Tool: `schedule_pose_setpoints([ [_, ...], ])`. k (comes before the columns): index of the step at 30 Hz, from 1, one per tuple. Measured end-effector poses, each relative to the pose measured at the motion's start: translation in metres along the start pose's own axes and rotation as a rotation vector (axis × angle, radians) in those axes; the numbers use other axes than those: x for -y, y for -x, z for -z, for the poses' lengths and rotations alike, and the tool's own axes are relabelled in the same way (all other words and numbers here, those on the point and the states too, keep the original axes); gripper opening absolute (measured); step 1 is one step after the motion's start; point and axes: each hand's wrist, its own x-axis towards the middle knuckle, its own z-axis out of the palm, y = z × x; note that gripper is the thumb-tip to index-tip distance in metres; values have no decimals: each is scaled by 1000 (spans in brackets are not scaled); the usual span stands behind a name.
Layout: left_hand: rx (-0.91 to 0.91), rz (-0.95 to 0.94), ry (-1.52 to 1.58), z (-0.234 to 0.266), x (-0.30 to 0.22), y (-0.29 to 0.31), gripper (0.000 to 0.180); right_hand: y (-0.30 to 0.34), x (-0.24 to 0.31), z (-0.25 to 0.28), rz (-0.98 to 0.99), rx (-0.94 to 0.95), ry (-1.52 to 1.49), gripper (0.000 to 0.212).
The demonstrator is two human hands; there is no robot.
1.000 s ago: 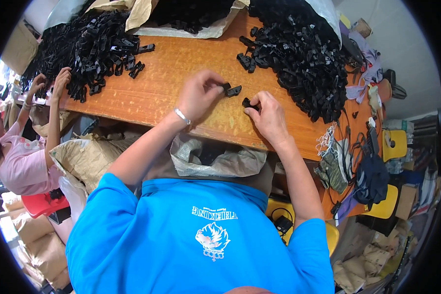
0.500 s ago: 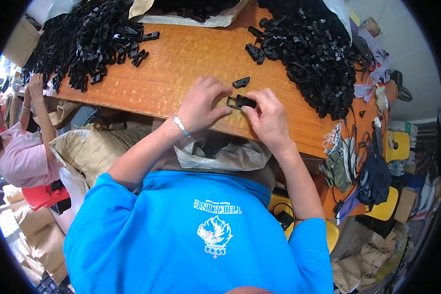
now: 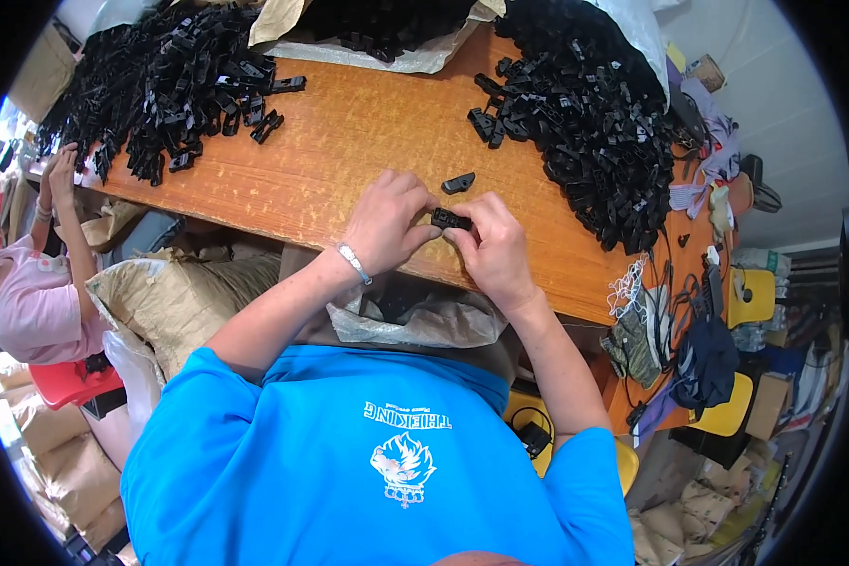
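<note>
My left hand (image 3: 385, 224) and my right hand (image 3: 495, 247) meet over the near edge of the orange wooden table (image 3: 349, 141). Between their fingertips they pinch one small black plastic buckle (image 3: 449, 220). A silver bracelet sits on my left wrist. A second loose black buckle piece (image 3: 458, 182) lies on the table just beyond my hands. A big heap of black buckle parts (image 3: 585, 113) is on the right of the table, and another heap (image 3: 170, 85) spreads over its left end.
A crumpled plastic bag (image 3: 415, 316) hangs open under the table edge below my hands. Another person in pink (image 3: 28, 302) sits at the left with hands raised. Brown sacks (image 3: 160, 292) stand left; cords, cloth and yellow stools (image 3: 707, 415) crowd the right.
My hands picked up two separate pieces from the table, brought them together and pulled them toward me. They now hold one joined buckle at the table edge.
</note>
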Motion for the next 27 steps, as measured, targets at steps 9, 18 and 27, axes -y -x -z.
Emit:
schedule_pose_setpoints([
  [9, 21, -4, -3, -2, 2, 2, 30, -1, -1, 4, 54, 20, 82, 23],
  [18, 39, -51, 90, 3, 4, -1, 19, 20, -10, -7, 316, -88, 475, 37],
  [27, 97, -6, 167, 12, 17, -7, 16, 31, -1, -8, 257, 15, 461, 38],
])
